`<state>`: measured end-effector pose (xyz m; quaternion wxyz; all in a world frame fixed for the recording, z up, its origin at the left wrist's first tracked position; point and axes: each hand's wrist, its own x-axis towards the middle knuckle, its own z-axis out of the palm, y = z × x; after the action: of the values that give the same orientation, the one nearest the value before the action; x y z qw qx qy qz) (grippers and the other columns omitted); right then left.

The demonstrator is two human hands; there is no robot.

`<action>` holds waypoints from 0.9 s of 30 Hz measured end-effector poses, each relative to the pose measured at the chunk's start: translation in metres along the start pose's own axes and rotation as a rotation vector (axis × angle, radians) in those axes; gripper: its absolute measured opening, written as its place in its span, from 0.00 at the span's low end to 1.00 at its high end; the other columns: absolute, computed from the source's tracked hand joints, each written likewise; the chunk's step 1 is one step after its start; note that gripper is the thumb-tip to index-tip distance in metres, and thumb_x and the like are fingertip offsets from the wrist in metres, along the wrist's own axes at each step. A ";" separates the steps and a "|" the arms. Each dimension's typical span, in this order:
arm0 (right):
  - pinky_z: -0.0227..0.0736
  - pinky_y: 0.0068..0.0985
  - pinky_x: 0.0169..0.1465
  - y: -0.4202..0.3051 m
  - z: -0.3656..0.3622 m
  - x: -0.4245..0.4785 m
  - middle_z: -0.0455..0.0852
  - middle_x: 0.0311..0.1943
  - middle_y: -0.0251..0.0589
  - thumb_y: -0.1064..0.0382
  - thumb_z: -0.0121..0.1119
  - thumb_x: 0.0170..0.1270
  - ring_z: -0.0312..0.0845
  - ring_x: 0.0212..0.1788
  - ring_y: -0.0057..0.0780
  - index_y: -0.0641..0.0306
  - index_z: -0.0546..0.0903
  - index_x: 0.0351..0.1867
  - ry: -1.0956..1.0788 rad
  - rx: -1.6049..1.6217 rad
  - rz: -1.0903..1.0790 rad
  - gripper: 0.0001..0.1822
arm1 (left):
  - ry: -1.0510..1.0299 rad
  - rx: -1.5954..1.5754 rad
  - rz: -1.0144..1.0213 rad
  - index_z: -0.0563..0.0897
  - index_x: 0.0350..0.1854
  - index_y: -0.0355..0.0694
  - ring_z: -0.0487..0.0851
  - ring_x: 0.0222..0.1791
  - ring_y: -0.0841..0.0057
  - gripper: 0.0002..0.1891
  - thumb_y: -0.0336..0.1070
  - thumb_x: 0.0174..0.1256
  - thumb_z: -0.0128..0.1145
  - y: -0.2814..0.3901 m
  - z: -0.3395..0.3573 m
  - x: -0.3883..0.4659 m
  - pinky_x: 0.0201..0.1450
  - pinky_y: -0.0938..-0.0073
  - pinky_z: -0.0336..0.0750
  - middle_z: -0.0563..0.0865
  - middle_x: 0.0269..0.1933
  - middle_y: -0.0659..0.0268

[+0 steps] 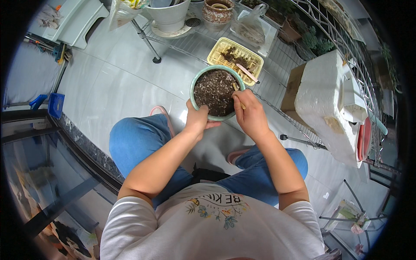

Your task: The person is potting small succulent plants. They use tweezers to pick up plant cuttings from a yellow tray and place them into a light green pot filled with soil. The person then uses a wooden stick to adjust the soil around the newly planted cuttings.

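A round pale-green plant pot (192, 85) is held up in front of me, filled with dark potting soil (214, 91) flecked with white bits. My left hand (197, 120) grips the pot at its near left side, thumb over the rim and fingers beneath. In my right hand (249, 105) is a thin yellowish stick (243, 106), pinched between thumb and fingers at the pot's right rim. Its far end meets the soil near the edge. Just beyond the pot, a yellow plastic tray (213, 53) holds clumps of soil and a pink-handled tool (247, 73).
The tray rests on a wire shelf (195, 53) bearing a white pot (169, 16), a brown weathered pot (217, 11) and a plastic bag (250, 29). To the right are a styrofoam box (320, 97) and succulents (317, 42). A blue dustpan (56, 105) lies left.
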<state>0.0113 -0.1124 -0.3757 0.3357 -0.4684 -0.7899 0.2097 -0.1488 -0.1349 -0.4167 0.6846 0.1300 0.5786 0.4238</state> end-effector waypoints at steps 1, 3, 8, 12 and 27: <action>0.73 0.39 0.39 0.001 0.000 0.000 0.76 0.32 0.48 0.70 0.57 0.62 0.76 0.35 0.50 0.65 0.76 0.39 0.004 0.003 -0.014 0.06 | -0.010 -0.003 0.004 0.50 0.61 0.41 0.85 0.39 0.54 0.22 0.28 0.66 0.38 0.001 0.000 0.000 0.33 0.62 0.87 0.70 0.55 0.46; 0.73 0.38 0.38 0.001 0.003 -0.001 0.76 0.32 0.47 0.70 0.58 0.60 0.75 0.35 0.49 0.64 0.77 0.39 0.001 0.003 -0.040 0.06 | -0.013 0.003 -0.004 0.50 0.61 0.41 0.85 0.39 0.53 0.22 0.28 0.67 0.38 0.000 0.001 0.000 0.33 0.61 0.87 0.71 0.55 0.46; 0.73 0.37 0.37 -0.003 0.007 -0.003 0.75 0.31 0.46 0.71 0.60 0.56 0.75 0.35 0.47 0.63 0.77 0.40 -0.010 -0.011 -0.098 0.09 | -0.010 0.012 -0.002 0.50 0.62 0.41 0.84 0.40 0.53 0.22 0.28 0.67 0.38 -0.001 0.000 0.001 0.33 0.61 0.87 0.71 0.55 0.46; 0.75 0.33 0.36 -0.013 0.006 -0.005 0.77 0.32 0.45 0.72 0.60 0.56 0.77 0.33 0.44 0.65 0.78 0.39 -0.054 -0.007 -0.152 0.09 | -0.009 0.040 -0.002 0.50 0.63 0.42 0.84 0.41 0.55 0.23 0.28 0.67 0.38 0.002 0.000 0.000 0.33 0.62 0.87 0.71 0.55 0.46; 0.75 0.33 0.34 -0.015 -0.006 -0.002 0.77 0.29 0.42 0.69 0.62 0.55 0.77 0.31 0.42 0.66 0.78 0.38 -0.007 -0.078 -0.143 0.10 | -0.012 0.051 0.006 0.51 0.63 0.42 0.84 0.43 0.55 0.23 0.28 0.67 0.39 -0.001 -0.001 0.002 0.32 0.62 0.88 0.71 0.55 0.46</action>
<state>0.0073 -0.1214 -0.3624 0.3284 -0.4227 -0.8301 0.1561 -0.1496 -0.1347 -0.4193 0.6833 0.1515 0.5847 0.4102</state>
